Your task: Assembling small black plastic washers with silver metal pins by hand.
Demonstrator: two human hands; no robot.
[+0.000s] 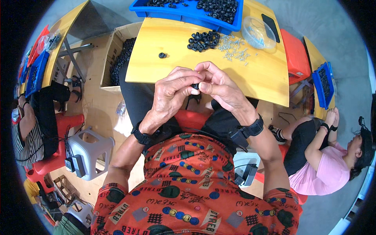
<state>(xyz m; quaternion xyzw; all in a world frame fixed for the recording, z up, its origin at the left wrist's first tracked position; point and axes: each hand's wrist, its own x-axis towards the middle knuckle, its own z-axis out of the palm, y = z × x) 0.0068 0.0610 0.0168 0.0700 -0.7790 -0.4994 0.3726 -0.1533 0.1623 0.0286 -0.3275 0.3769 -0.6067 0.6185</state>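
Both my hands meet just over the near edge of the yellow table [156, 70]. Between the fingertips of my left hand [170, 90] is a small black round part [195, 85], mostly covered by the fingers. My right hand [221, 88] pinches at the same part from the other side, its thumb against it. A single black round part [162, 55] lies on the table ahead of my left hand. Farther on sits a pile of like black parts [203, 41], beside a scatter of tiny clear pieces [234, 47].
A blue tray [180, 16] of black parts stands at the far edge. Right of it are a clear round tub [258, 33] and a dark phone-like slab [271, 28]. A cardboard box [111, 62] of black parts stands left. People sit at tables on both sides.
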